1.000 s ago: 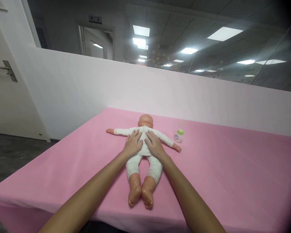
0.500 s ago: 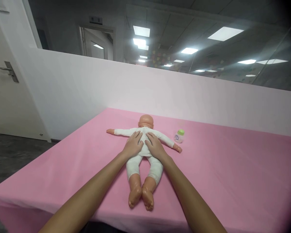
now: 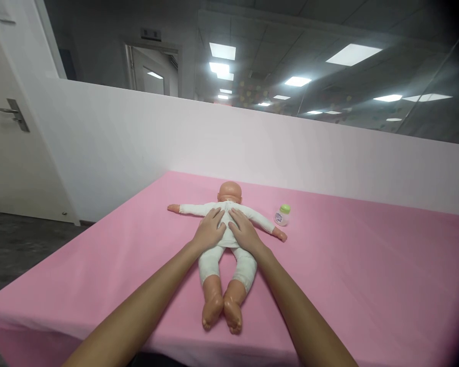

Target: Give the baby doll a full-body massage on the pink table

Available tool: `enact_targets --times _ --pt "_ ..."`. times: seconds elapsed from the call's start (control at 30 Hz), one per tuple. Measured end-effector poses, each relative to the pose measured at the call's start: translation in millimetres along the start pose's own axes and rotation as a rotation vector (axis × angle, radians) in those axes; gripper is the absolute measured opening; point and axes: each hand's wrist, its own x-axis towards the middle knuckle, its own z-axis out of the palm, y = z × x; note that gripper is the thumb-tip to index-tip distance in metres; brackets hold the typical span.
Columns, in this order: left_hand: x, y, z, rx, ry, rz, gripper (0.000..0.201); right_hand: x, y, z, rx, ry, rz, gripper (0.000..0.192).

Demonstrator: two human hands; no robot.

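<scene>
Both hands (left (image 3: pixel 209 232), right (image 3: pixel 244 231)) stay flat on the doll (image 3: pixel 225 255)

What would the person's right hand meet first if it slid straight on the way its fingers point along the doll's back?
The right hand lies flat on the doll, fingers pointing up toward the shoulders. Sliding straight on, it would probably meet the doll's head first; depth is uncertain.
</scene>
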Motion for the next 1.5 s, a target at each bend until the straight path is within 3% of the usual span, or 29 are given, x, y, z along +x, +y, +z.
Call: enact_targets --times 0.7,1.5 --pt "-4 11 -10.8 -0.037 -0.057 -0.066 0.057 0 9 4 0.047 0.039 -0.034 0.055" --pt "-5 13 -10.1 -0.038 -0.001 -0.044 0.051 -2 3 1 0.091 0.107 -0.063 0.043"
